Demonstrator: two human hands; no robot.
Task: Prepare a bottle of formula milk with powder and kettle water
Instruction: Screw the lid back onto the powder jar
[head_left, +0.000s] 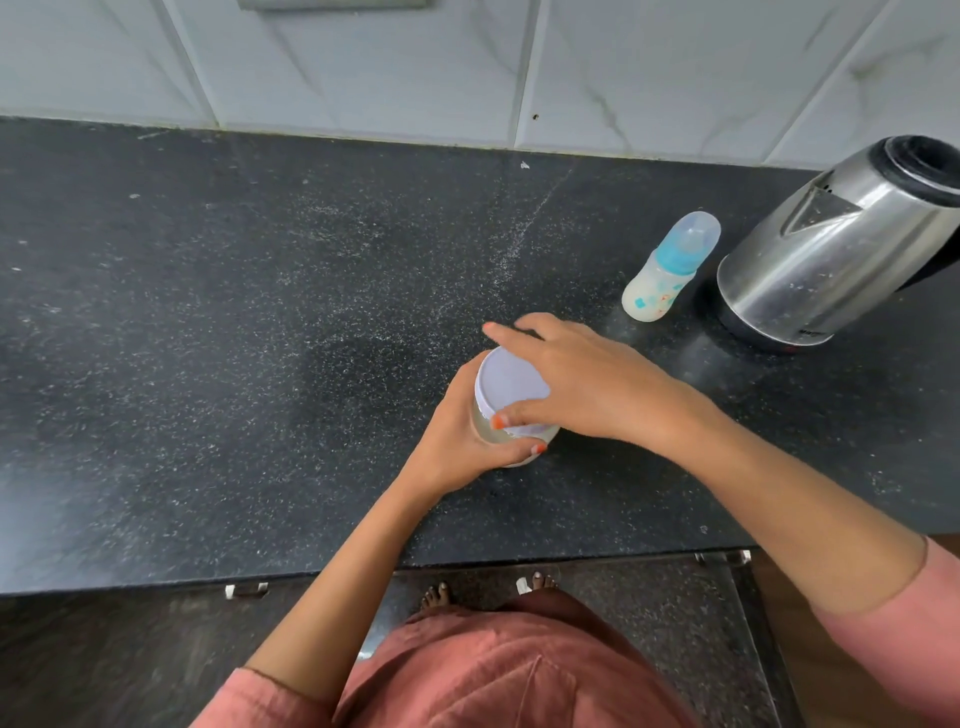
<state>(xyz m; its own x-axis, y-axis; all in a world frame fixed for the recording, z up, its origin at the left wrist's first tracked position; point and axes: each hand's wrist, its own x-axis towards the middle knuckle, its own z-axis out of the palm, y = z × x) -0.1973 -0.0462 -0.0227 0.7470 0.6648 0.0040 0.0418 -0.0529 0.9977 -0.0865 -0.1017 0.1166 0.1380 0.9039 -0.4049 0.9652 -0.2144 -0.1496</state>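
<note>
Head view: black speckled stone countertop (208, 364), backed by a wall (363, 67) of white marble-look tiles. At the near middle of the counter, a clear jar (482, 428) with a pale flat lid (511, 387), upright on the stone. Wrapped round the jar's glass side, the left hand (457, 441), fingers curled, thumb tip on the near wall just under the lid. Laid over the lid from the right, the right hand (587, 379), thumb pressed to the near rim, other fingers curled over the far rim, index finger stretched out past the edge. Orange polish on both thumbnails. Beyond the right fingertips and off to the right, well apart from them, a small baby bottle (667, 270) with blue collar and clear cap, standing, whitish in its lower body. Just beside the bottle, further from the fingers, a steel electric kettle (836, 249) with a black top, on its base. Pink sleeves (893, 597) at both forearms; bare toes (436, 595) below the counter edge.
</note>
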